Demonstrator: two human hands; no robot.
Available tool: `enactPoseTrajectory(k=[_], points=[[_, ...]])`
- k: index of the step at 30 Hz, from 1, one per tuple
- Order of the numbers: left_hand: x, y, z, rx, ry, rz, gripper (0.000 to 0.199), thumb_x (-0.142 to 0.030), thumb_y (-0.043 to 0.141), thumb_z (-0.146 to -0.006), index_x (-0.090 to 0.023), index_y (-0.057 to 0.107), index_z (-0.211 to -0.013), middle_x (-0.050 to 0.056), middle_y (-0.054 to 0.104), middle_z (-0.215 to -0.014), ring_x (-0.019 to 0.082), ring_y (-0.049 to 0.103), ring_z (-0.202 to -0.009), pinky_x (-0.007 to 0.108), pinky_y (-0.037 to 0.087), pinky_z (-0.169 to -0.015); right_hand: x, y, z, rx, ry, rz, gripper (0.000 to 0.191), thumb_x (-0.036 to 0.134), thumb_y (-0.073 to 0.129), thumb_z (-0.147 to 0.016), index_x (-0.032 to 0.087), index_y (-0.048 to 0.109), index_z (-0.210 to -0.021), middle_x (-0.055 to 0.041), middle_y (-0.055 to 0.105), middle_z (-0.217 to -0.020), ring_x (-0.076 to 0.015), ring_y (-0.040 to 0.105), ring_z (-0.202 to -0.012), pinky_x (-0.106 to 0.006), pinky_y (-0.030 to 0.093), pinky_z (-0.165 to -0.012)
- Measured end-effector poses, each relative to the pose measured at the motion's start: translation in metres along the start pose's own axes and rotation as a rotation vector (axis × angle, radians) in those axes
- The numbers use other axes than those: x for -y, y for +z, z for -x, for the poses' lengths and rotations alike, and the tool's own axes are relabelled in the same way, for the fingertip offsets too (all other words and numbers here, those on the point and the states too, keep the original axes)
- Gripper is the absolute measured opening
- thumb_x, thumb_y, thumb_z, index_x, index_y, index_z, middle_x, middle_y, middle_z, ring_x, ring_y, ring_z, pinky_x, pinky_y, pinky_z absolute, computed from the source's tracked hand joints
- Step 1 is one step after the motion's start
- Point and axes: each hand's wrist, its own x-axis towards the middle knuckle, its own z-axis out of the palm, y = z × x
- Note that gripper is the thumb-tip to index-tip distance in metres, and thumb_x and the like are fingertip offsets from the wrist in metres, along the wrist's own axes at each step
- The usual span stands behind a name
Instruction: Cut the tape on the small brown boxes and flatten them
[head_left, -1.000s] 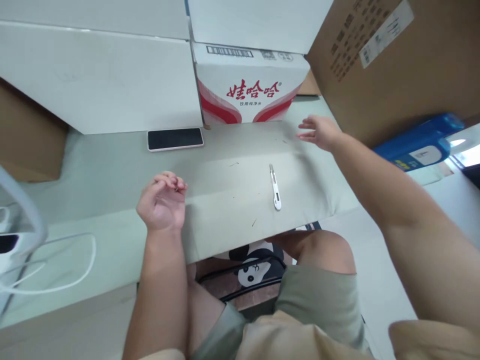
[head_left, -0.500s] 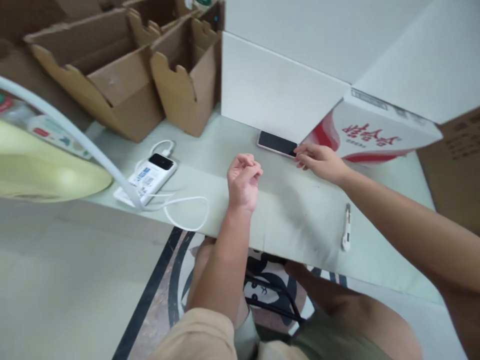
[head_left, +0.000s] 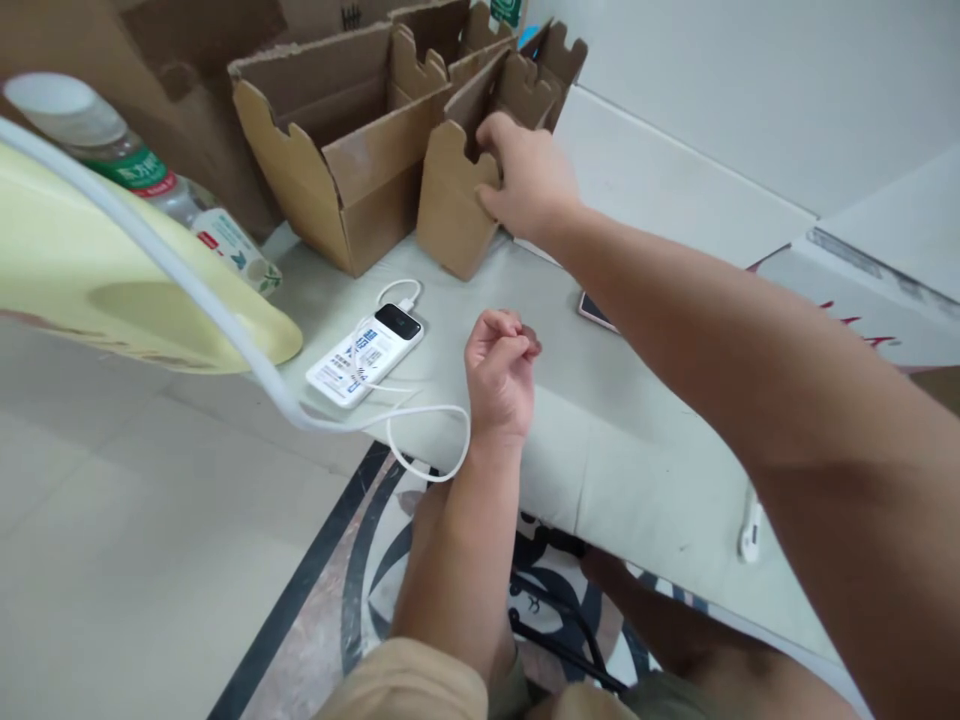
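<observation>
My right hand [head_left: 529, 175] is at the narrow brown cardboard box [head_left: 457, 205], over its near right side. Its thumb and index finger are curved and apart, with cardboard showing between them. Whether the fingertips touch the box I cannot tell. My left hand [head_left: 501, 375] hangs above the table's front part, palm up, fingers curled in and thumb pressed against them; anything inside is hidden. Behind my right forearm a phone [head_left: 596, 312] lies partly covered. To the left of my left hand is a white power bank [head_left: 366, 357] with a white cable [head_left: 409, 467].
A wider open cardboard box [head_left: 382, 170] adjoins the narrow one. A yellow curved object [head_left: 150, 280], a white curved tube [head_left: 187, 275] and a plastic bottle [head_left: 139, 165] are at left. White panels [head_left: 675, 180] rise behind. A white utility knife [head_left: 750, 530] lies at right.
My right hand has moved left from the phone to the narrow cardboard box. My left hand keeps its curled shape. The view has turned left, showing more of the bottle.
</observation>
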Motion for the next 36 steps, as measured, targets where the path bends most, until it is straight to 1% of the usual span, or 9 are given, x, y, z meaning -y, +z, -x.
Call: enactPoseTrajectory(k=[6, 10, 12, 16, 18, 22, 27, 32, 36], points=[[-0.001, 0.004, 0.006, -0.08, 0.289, -0.104, 0.021, -0.015, 0.065, -0.062, -0.021, 0.046, -0.07, -0.003, 0.041, -0.072, 0.009, 0.044, -0.063, 0.027, 0.04, -0.064, -0.029, -0.044, 0.067, -0.06, -0.058, 0.055, 0.014, 0.014, 0.055, -0.086, 0.021, 0.066, -0.091, 0.0038, 0.067, -0.086, -0.0128, 0.068, -0.095, -0.041, 0.048, -0.112], [-0.005, 0.004, 0.009, -0.336, 0.777, -0.445, 0.018, -0.007, 0.063, -0.075, -0.023, 0.056, -0.076, -0.001, 0.05, -0.082, 0.015, 0.05, -0.08, 0.033, 0.041, -0.082, -0.073, -0.074, 0.176, -0.285, 0.027, -0.016, 0.011, 0.018, 0.062, -0.081, 0.026, 0.068, -0.086, 0.0007, 0.068, -0.083, -0.0153, 0.065, -0.072, -0.035, 0.058, -0.085], [-0.003, 0.004, 0.01, -0.378, 0.835, -0.595, 0.025, -0.002, 0.065, -0.078, -0.024, 0.061, -0.087, -0.001, 0.056, -0.095, 0.016, 0.054, -0.095, 0.035, 0.039, -0.095, -0.096, -0.082, 0.238, -0.464, 0.05, -0.068, 0.011, 0.021, 0.059, -0.078, 0.028, 0.067, -0.079, -0.0014, 0.066, -0.076, -0.0188, 0.063, -0.07, -0.039, 0.057, -0.075], [0.014, 0.013, 0.014, 0.074, 0.487, -0.65, 0.0, -0.021, 0.068, -0.091, -0.021, 0.068, -0.091, 0.003, 0.066, -0.094, 0.017, 0.061, -0.093, 0.034, 0.046, -0.091, -0.122, -0.083, 0.339, -0.796, 0.232, -0.15, 0.015, 0.027, 0.057, -0.072, 0.035, 0.069, -0.07, -0.0038, 0.066, -0.073, -0.0254, 0.064, -0.072, -0.053, 0.055, -0.079], [0.029, 0.021, 0.02, 0.334, 0.265, -0.65, 0.015, -0.034, 0.068, -0.092, -0.021, 0.072, -0.084, 0.003, 0.068, -0.085, 0.017, 0.063, -0.084, 0.032, 0.049, -0.082, -0.127, -0.076, 0.37, -0.905, 0.393, -0.148, 0.015, 0.03, 0.059, -0.07, 0.039, 0.071, -0.071, -0.004, 0.068, -0.075, -0.0298, 0.069, -0.08, -0.059, 0.055, -0.086], [0.064, 0.035, 0.033, 0.563, 0.04, -0.601, 0.03, -0.05, 0.073, -0.087, -0.021, 0.079, -0.082, 0.007, 0.073, -0.09, 0.02, 0.068, -0.091, 0.033, 0.053, -0.088, -0.139, -0.064, 0.4, -1.09, 0.609, -0.276, 0.017, 0.043, 0.067, -0.073, 0.047, 0.069, -0.089, -0.0013, 0.071, -0.097, -0.0306, 0.071, -0.102, -0.061, 0.052, -0.101], [0.104, 0.044, 0.044, 0.578, 0.026, -0.588, 0.055, -0.076, 0.067, -0.079, -0.023, 0.082, -0.088, 0.01, 0.075, -0.104, 0.031, 0.068, -0.114, 0.046, 0.052, -0.105, -0.168, -0.067, 0.417, -1.078, 0.675, -0.52, 0.042, 0.054, 0.068, -0.076, 0.042, 0.056, -0.114, -0.0017, 0.062, -0.13, -0.0259, 0.062, -0.12, -0.049, 0.05, -0.109], [0.133, 0.053, 0.059, 0.533, 0.207, -0.687, 0.063, -0.083, 0.064, -0.075, -0.027, 0.077, -0.099, 0.006, 0.072, -0.11, 0.033, 0.067, -0.119, 0.048, 0.051, -0.108, -0.182, -0.073, 0.424, -0.955, 0.81, -0.906, 0.053, 0.066, 0.068, -0.074, 0.034, 0.055, -0.114, -0.0042, 0.063, -0.113, -0.0263, 0.064, -0.112, -0.043, 0.054, -0.1], [0.13, 0.069, 0.077, 0.452, 0.471, -0.762, 0.028, -0.055, 0.076, -0.084, -0.032, 0.07, -0.098, -0.001, 0.068, -0.1, 0.023, 0.069, -0.106, 0.044, 0.053, -0.104, -0.184, -0.073, 0.428, -0.932, 0.833, -0.931, 0.056, 0.076, 0.067, -0.072, 0.033, 0.056, -0.107, -0.0057, 0.063, -0.113, -0.03, 0.063, -0.119, -0.045, 0.056, -0.099]])
